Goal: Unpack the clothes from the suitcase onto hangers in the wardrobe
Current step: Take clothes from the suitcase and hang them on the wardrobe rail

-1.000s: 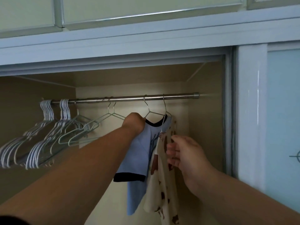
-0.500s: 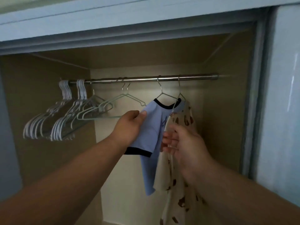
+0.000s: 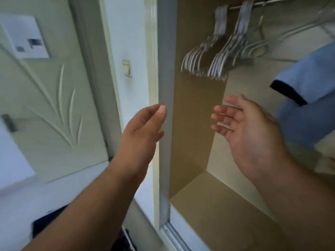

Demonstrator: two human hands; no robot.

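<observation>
Hung from the rail [image 3: 257, 3], empty hangers [image 3: 208, 60] splaying down-left; blue shirt [image 3: 308, 84] at right; left hand [image 3: 143, 131] loosely curled, right hand [image 3: 248, 131] spread wide, both holding nothing.

To my left stands a pale door [image 3: 54, 105] with leaf-like curves carved in relief across its panel. Near the door's top left corner a white sheet of paper [image 3: 25, 37] is stuck flat on it, with small dark blurred marks I can't read. At the door's left edge, a dark handle [image 3: 8, 122] pokes into view, too smeared to make out its shape. Just right of the door frame runs a strip of white wall [image 3: 125, 33], and on it sits a small cream switch [image 3: 126, 67], slightly tilted in my view. Everything here is a bit motion-blurred.
</observation>
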